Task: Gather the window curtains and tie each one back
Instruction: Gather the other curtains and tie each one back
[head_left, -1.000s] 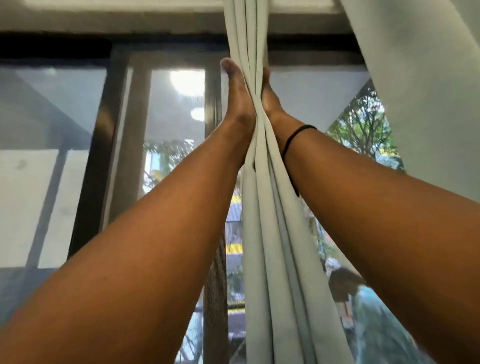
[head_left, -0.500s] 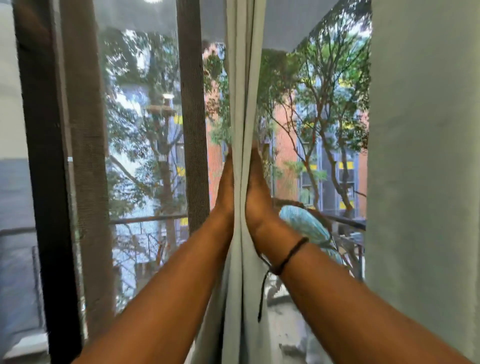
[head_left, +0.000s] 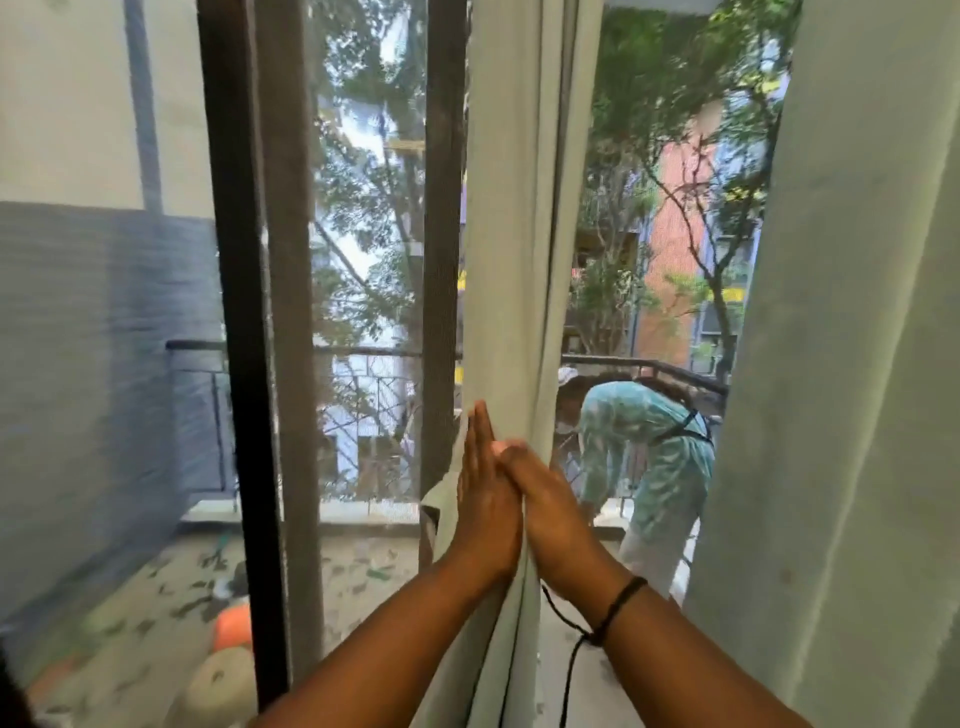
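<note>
A pale grey-green curtain (head_left: 519, 208) hangs gathered into a narrow bundle at the centre of the window. My left hand (head_left: 485, 493) lies flat against its left side, fingers straight and pointing up. My right hand (head_left: 553, 514) presses flat against the right side, so the bundle is squeezed between both palms. The fingertips of the two hands meet in front of the cloth. A black band (head_left: 618, 605) with a dangling cord sits on my right wrist. A second curtain (head_left: 857, 364) of the same cloth hangs loose at the right edge.
A dark window frame (head_left: 244, 364) and a mesh screen stand left of the bundle. Outside, a person in a teal garment (head_left: 654, 447) bends over by the balcony railing (head_left: 675, 371). An orange object (head_left: 234, 626) and pale round things lie on the balcony floor.
Both hands have slid down the gathered curtain from near its top to about waist height of the window, still pressing it between the palms. My view has tilted down with them.
</note>
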